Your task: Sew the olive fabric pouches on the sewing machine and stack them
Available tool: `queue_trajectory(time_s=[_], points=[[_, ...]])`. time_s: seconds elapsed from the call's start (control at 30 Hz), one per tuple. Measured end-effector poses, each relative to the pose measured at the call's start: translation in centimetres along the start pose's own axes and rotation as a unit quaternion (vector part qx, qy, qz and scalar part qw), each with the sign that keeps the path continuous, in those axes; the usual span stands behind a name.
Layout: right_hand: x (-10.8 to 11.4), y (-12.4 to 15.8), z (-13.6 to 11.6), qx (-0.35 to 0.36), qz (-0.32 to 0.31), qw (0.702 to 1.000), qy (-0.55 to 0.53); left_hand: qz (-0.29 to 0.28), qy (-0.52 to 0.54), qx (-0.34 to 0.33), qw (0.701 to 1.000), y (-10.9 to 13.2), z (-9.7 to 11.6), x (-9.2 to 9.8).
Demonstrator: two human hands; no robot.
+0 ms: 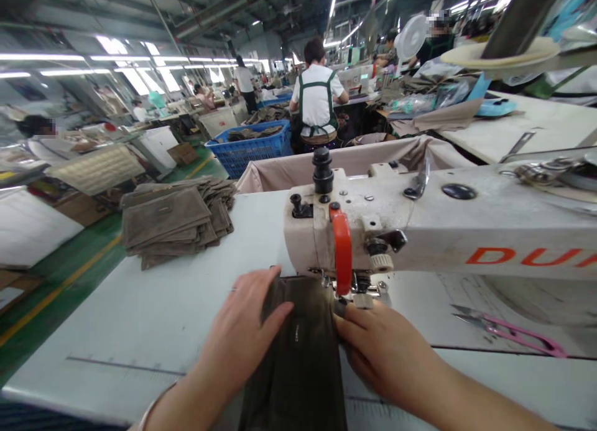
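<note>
**Both hands flat on one dark panel at the needle**

Pins a dark olive, long rectangular fabric panel point(301, 356) onto the pale grey worktable point(140, 319) with the left hand point(242, 331): fingers spread open and laid flat across the panel's left edge, gripping nothing. Steadies the right edge with the right hand point(380, 350), fingers stretched out and pressed down, no pinch to be seen.

Has the panel's long axis running straight away from the wrists, between the two hands. Tucks its far end under the metal presser foot point(357, 294) of the cream-white sewing machine point(420, 232), just beside the red-orange guard point(342, 254). Places the right fingertips just short of that foot, nearer to it than the left ones.

Counts one panel under the hands, one machine and one pair of pink-handled thread snips point(517, 334) well off to the right of the right fingers. Counts also one stack of grey-brown cut fabric pieces point(172, 222) far beyond the left fingers, too many layers to number.
</note>
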State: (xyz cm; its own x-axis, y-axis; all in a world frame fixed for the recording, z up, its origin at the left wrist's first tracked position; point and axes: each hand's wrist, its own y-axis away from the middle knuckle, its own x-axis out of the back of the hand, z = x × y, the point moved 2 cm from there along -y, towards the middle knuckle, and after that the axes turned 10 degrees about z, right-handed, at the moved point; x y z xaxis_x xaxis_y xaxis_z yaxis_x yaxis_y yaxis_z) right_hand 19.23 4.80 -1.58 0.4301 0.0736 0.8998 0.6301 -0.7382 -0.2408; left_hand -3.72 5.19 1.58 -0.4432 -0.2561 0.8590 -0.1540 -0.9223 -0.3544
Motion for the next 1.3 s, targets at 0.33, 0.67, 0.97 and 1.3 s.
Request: queue_trajectory(time_s=[0.33,0.67,0.97,1.3], points=[[0.1,0.6,0.3,0.070,0.132,0.989,-0.012,-0.077,0.609,0.417,0.670,2.2,1.3,-0.9],[1.6,1.3,-1.9,0.060,0.083,0.994,-0.042,-0.244,0.473,0.444,0.721,9.0,-0.3,0.7],[-2.4,7.4,-6.4,0.074,0.206,0.976,-0.011,-0.044,-0.029,-0.318,0.947,7.7,5.5,2.8],[-1.4,8.1,-7.2,0.069,0.264,0.961,-0.039,-0.034,0.049,-0.255,0.965,10.3,4.2,-1.3]])
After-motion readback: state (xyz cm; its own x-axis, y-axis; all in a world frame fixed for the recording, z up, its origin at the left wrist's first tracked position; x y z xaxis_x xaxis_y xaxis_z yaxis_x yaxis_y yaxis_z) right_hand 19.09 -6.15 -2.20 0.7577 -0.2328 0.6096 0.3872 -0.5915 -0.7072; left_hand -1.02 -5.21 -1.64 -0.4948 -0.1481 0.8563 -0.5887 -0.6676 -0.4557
